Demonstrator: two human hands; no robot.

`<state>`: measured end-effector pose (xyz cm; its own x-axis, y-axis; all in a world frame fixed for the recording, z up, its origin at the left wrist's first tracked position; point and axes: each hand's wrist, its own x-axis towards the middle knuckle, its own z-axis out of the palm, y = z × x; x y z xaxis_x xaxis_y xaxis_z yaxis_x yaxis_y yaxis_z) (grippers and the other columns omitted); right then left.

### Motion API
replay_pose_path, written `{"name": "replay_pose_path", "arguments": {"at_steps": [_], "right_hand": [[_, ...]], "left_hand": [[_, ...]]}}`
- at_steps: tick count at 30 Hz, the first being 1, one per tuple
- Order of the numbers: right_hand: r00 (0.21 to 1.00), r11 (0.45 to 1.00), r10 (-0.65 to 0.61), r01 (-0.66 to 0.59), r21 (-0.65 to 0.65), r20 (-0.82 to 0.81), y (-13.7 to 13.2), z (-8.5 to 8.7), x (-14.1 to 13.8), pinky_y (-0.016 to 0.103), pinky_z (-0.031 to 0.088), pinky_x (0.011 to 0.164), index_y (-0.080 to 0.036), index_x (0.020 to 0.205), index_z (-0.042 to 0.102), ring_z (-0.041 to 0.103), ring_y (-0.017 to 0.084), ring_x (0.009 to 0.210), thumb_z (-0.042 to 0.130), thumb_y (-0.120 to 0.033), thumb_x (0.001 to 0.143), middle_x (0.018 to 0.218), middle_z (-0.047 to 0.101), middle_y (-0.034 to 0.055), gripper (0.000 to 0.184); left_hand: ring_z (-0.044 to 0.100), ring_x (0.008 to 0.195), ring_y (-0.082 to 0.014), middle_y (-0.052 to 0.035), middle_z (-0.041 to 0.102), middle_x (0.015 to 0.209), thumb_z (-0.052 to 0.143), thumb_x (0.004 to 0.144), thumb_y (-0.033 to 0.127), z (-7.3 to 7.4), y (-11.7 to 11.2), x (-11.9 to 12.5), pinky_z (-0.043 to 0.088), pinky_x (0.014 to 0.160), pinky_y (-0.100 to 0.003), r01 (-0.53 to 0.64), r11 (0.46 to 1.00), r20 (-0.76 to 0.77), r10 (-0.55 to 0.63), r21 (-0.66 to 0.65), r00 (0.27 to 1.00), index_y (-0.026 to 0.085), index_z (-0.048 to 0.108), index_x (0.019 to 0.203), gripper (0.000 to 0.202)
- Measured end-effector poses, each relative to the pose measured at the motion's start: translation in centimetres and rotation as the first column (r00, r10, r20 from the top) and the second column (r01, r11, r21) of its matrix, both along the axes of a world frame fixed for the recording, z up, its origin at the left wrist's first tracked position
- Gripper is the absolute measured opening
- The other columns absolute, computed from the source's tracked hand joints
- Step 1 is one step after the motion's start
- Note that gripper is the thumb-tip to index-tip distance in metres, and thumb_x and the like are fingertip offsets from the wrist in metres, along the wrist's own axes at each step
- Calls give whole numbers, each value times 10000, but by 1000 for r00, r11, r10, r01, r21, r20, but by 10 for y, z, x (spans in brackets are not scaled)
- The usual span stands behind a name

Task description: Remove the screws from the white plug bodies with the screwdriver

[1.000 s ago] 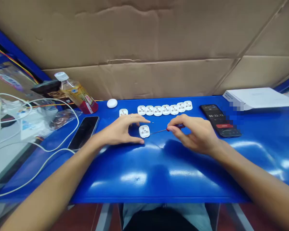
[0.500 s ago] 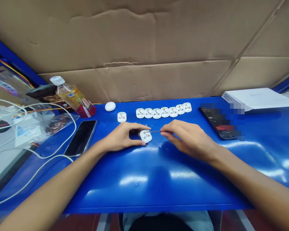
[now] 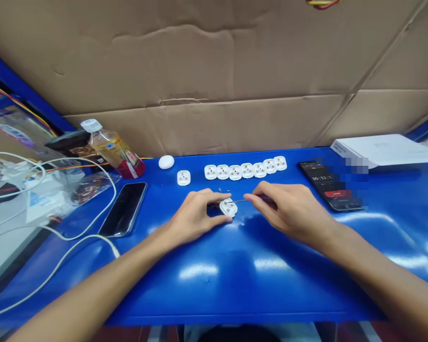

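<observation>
Left hand (image 3: 194, 212) cupped over a white socket (image 3: 228, 207), fingers (image 3: 209, 194) spread wide and touching its edges, the socket flat on the blue table (image 3: 199, 289). Right hand (image 3: 292, 213) just beside it, fingers (image 3: 255, 198) pinched narrow on a screwdriver (image 3: 241, 201), tip at the socket's face (handle mostly hidden). Just beyond, tiny specks (image 3: 224, 190), too small to tell; then a row of seven sockets (image 3: 247, 171), another socket (image 3: 183, 177) apart to the left, and a phone (image 3: 123, 209) near the left hand.

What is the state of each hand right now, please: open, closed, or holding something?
Left hand: closed, holding a white square plastic socket base.
Right hand: closed, pinching a thin red-handled screwdriver.
</observation>
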<state>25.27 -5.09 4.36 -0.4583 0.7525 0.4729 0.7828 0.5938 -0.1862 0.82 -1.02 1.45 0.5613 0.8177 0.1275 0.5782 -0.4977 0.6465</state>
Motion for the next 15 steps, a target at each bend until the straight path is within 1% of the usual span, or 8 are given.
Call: {"name": "replay_pose_path", "arguments": {"at_steps": [3, 5, 6, 8, 9, 10, 12, 15], "right_hand": [[993, 986, 118, -114, -119, 30, -4, 11, 1, 298, 427, 636, -173, 964, 638, 634, 189, 710, 532, -276, 1063, 832, 693, 50, 178], [975, 974, 201, -189, -127, 93, -5, 15, 3, 327, 478, 708, -166, 1008, 649, 639, 214, 795, 490, -219, 1066, 909, 683, 79, 178], [968, 971, 222, -210, -112, 115, -5, 16, 4, 347, 499, 739, -160, 1031, 653, 647, 231, 840, 481, -220, 1068, 949, 684, 97, 186], [972, 978, 206, -202, -52, 112, -2, 13, 7, 383, 531, 785, -149, 1106, 648, 672, 267, 931, 498, -280, 1071, 1041, 703, 132, 202], [979, 983, 183, -182, -19, 89, 0, 10, 8, 395, 545, 794, -144, 1155, 635, 685, 283, 964, 525, -336, 1066, 1080, 714, 144, 238], [987, 988, 152, -154, 20, 57, 1, 7, 9, 396, 557, 795, -147, 1202, 619, 701, 282, 964, 526, -351, 1067, 1096, 731, 141, 261], [989, 989, 146, -146, 21, -1, 5, 1, 11, 378, 570, 780, -171, 1194, 613, 719, 253, 910, 518, -317, 1071, 1056, 751, 109, 213], [975, 977, 213, -213, -5, -59, 7, 0, 11, 373, 573, 781, -188, 1168, 602, 702, 238, 904, 515, -216, 1040, 1023, 727, 95, 157]], "left_hand": [[718, 895, -203, -43, 782, 1014, 882, 802, 335, -1, -2, 2, 562, 830, -309, -2, 1000, 0, 2, -17, 1000, 224, 735, 1314, 544], [714, 898, -208, -42, 782, 1012, 879, 807, 340, -1, -2, 2, 553, 821, -312, 0, 1000, -15, 0, -10, 1000, 227, 731, 1321, 546], [711, 899, -212, -43, 782, 1013, 876, 810, 337, 0, -1, 1, 549, 819, -315, 2, 1000, -27, -2, -1, 1000, 228, 731, 1321, 541], [710, 913, -221, -46, 783, 1024, 870, 816, 335, 0, -1, 1, 545, 828, -328, 9, 1000, -42, -9, 10, 999, 228, 729, 1324, 538], [711, 925, -226, -49, 784, 1034, 868, 818, 340, 0, -1, 0, 546, 839, -334, 14, 1000, -39, -13, 7, 999, 228, 727, 1327, 540], [714, 942, -231, -52, 785, 1048, 867, 818, 348, 0, -1, 0, 549, 853, -341, 17, 1000, -28, -17, -2, 999, 229, 724, 1330, 544], [721, 972, -242, -57, 787, 1083, 867, 816, 368, -1, 0, 0, 556, 878, -353, 21, 999, 1, -21, -25, 1000, 234, 722, 1330, 551], [727, 1000, -251, -58, 788, 1120, 866, 813, 379, -2, 0, 0, 563, 899, -365, 23, 999, 22, -22, -48, 1000, 241, 727, 1316, 540]]}}
